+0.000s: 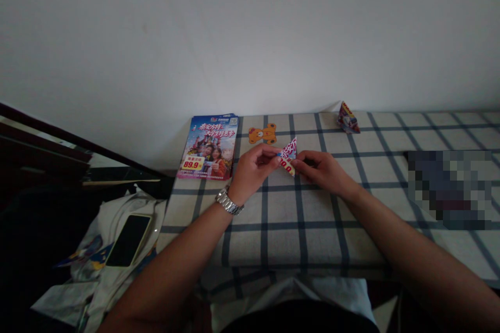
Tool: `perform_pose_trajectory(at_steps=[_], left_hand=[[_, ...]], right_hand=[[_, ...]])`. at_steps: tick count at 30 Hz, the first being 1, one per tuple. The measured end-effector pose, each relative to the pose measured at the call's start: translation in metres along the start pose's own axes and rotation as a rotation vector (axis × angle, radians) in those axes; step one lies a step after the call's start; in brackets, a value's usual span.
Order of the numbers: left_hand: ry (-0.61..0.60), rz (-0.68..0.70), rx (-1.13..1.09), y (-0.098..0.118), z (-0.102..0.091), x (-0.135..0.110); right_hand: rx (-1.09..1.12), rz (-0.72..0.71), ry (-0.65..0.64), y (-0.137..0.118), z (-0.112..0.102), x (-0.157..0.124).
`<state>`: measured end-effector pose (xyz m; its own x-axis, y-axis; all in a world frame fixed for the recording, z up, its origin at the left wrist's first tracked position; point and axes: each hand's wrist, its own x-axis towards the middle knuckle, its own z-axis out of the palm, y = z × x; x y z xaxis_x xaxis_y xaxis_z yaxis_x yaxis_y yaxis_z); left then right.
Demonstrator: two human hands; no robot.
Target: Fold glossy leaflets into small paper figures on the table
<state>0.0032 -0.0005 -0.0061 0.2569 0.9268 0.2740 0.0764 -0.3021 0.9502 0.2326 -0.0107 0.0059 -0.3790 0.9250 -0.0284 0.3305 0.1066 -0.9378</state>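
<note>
Hands (287, 166) on folded flyer (288, 155)

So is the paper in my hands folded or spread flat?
Folded: the paper is a small pointed triangle, pinched between the left hand and right hand.

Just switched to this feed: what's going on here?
A person holds a small folded flyer piece between both hands, the left hand and right hand pinching it over the checked tablecloth. A stack of flyers lies to the left, and another folded piece sits near the wall.
</note>
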Motion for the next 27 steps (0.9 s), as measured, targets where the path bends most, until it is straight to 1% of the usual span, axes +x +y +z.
perform_pose_trajectory(at_steps=[6,9,16,22,27], left_hand=[[-0.023,-0.012,-0.021,0.0021,0.0014,-0.0004],[-0.035,-0.024,-0.038,0.0018,0.0015,-0.0002],[-0.021,-0.032,-0.024,0.0004,-0.0013,0.0013],[-0.085,-0.042,-0.034,-0.0032,-0.0010,0.0015],[-0.145,-0.042,-0.007,-0.0035,0.0030,0.0000]], right_hand=[[0.024,-0.039,-0.015,0.0034,-0.0028,0.0007],[0.020,-0.057,-0.002,0.0059,-0.0031,0.0016],[0.031,-0.041,0.054,0.0046,0.0014,0.0015],[-0.006,-0.066,0.143,0.0076,0.0005,0.0033],[0.043,-0.084,0.155,0.0060,-0.0019,0.0036]])
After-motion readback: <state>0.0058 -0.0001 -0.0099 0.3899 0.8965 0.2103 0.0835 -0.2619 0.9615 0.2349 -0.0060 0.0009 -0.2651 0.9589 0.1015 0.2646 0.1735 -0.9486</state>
